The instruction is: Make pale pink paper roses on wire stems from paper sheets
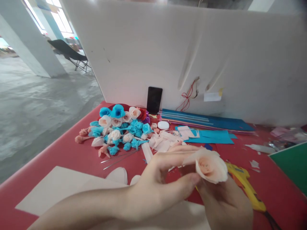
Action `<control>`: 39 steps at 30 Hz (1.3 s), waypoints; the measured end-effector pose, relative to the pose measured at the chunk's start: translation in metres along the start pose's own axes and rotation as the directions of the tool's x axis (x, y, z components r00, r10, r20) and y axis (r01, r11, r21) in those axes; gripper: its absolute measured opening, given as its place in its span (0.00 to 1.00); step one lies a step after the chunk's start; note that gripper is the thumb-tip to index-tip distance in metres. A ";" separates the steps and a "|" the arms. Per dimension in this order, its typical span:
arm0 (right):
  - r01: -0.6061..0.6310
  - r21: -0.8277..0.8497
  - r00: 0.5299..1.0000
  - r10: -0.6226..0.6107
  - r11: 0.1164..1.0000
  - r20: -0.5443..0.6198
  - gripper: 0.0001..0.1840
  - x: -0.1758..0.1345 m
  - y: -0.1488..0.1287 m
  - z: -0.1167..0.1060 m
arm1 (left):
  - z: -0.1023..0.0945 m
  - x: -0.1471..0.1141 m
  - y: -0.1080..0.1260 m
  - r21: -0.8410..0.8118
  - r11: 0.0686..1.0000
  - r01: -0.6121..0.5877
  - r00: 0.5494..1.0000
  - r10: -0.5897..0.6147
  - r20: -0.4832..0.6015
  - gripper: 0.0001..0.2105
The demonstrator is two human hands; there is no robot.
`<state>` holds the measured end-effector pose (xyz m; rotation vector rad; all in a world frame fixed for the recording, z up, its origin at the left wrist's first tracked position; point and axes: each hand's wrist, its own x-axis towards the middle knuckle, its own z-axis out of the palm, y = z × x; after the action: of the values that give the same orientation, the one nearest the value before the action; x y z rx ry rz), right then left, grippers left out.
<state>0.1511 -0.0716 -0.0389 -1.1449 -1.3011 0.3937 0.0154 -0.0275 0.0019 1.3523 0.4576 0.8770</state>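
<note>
A cream paper rose (212,166), its rolled centre facing me, is between my two hands above the table. My left hand (160,188) reaches in from the left. Its thumb and fingers close on the rose's left edge. My right hand (225,201) is below and behind the flower and grips its base; most of those fingers are hidden. Just right of the rose lies a yellow glue gun (249,188), partly covered by my right hand. Cut pale petal pieces (117,175) and a large pale paper sheet (57,188) lie around my left forearm.
Blue, white and pink paper flowers (117,135) pile up at the back left of the red table (79,159). Behind are a black phone (154,99), a white oval case (163,125), blue paper strips (211,136) and pale scraps (163,140). A white panel (134,57) stands behind.
</note>
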 end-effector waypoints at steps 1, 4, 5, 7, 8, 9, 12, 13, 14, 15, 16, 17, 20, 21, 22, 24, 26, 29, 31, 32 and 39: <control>0.002 0.003 1.000 -0.002 1.000 0.018 0.14 0.001 0.000 -0.001 | 0.001 0.001 -0.001 0.006 1.000 -0.021 1.000 0.021 -0.007 0.18; -0.043 0.039 0.999 0.043 0.998 0.012 0.13 0.003 -0.002 -0.001 | 0.003 0.003 -0.001 0.032 0.998 -0.062 0.997 0.063 -0.032 0.16; -0.061 0.055 0.998 0.061 0.997 0.004 0.13 0.002 -0.003 0.000 | 0.003 0.004 0.000 0.032 0.998 -0.059 0.998 0.060 -0.036 0.14; -0.090 0.082 0.996 0.089 0.993 0.010 0.13 0.002 -0.007 0.002 | 0.004 0.004 0.002 0.009 1.000 -0.030 0.999 0.030 -0.041 0.12; -0.110 0.093 0.994 0.108 0.990 0.017 0.13 0.001 -0.008 0.002 | 0.004 0.004 0.003 -0.011 1.000 -0.006 0.999 0.006 -0.043 0.10; -0.133 0.106 0.991 0.131 0.985 0.025 0.12 0.001 -0.009 0.002 | 0.003 0.004 0.004 -0.036 0.999 0.016 0.999 -0.017 -0.046 0.08; -0.173 0.162 0.983 0.161 0.972 0.087 0.14 0.000 -0.009 -0.001 | 0.002 0.006 0.007 -0.164 0.984 0.064 0.997 -0.071 -0.040 0.07; -0.178 0.175 0.980 0.158 0.968 0.123 0.16 0.001 -0.008 -0.002 | 0.002 0.007 0.006 -0.217 0.973 0.080 0.995 -0.089 -0.034 0.08; -0.186 0.189 0.976 0.160 0.964 0.145 0.17 0.002 -0.008 -0.004 | 0.002 0.008 0.006 -0.263 0.960 0.099 0.994 -0.110 -0.028 0.08; -0.201 0.200 0.974 0.173 0.959 0.149 0.18 0.003 -0.007 -0.005 | 0.001 0.008 0.005 -0.297 0.947 0.120 0.991 -0.134 -0.026 0.07; -0.225 0.208 0.970 0.198 0.952 0.141 0.18 0.004 -0.006 -0.006 | 0.001 0.009 0.004 -0.315 0.938 0.142 0.987 -0.159 -0.029 0.07; -0.254 0.217 0.963 0.227 0.942 0.143 0.17 0.006 -0.005 -0.008 | 0.001 0.010 0.002 -0.321 0.932 0.167 0.982 -0.187 -0.033 0.08; -0.324 0.244 0.937 0.273 0.914 0.219 0.14 0.011 -0.005 -0.011 | 0.000 0.011 0.000 -0.327 0.919 0.219 0.969 -0.243 -0.033 0.11; -0.343 0.247 0.924 0.278 0.906 0.264 0.12 0.013 -0.006 -0.012 | 0.000 0.011 0.000 -0.333 0.916 0.221 0.970 -0.243 -0.024 0.11; -0.357 0.253 0.914 0.280 0.899 0.294 0.09 0.015 -0.007 -0.012 | -0.001 0.012 0.000 -0.340 0.915 0.219 0.971 -0.238 -0.016 0.11; -0.367 0.265 0.911 0.287 0.891 0.298 0.06 0.017 -0.009 -0.013 | -0.001 0.012 0.001 -0.360 0.910 0.207 0.975 -0.224 -0.005 0.11; -0.370 0.257 0.910 0.291 0.893 0.297 0.07 0.019 -0.010 -0.014 | 0.000 0.013 0.000 -0.393 0.897 0.205 0.975 -0.223 -0.002 0.11; -0.423 0.242 0.887 0.344 0.873 0.309 0.05 0.020 -0.010 -0.014 | 0.001 0.014 -0.003 -0.436 0.873 0.220 0.972 -0.233 0.024 0.09; -0.483 0.255 0.859 0.397 0.837 0.324 0.05 0.021 -0.009 -0.014 | 0.001 0.015 -0.006 -0.445 0.868 0.221 0.972 -0.232 0.030 0.06; -0.513 0.259 0.844 0.427 0.818 0.325 0.06 0.020 -0.008 -0.015 | 0.001 0.015 -0.008 -0.442 0.871 0.213 0.975 -0.221 0.034 0.06; -0.529 0.289 0.842 0.452 0.798 0.293 0.05 0.017 -0.011 -0.019 | -0.003 0.015 -0.008 -0.348 0.929 0.129 0.991 -0.114 0.065 0.12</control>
<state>0.1690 -0.0715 -0.0179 -1.1357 -1.0290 1.1271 0.0250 -0.0140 -0.0033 1.0009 0.3280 0.7821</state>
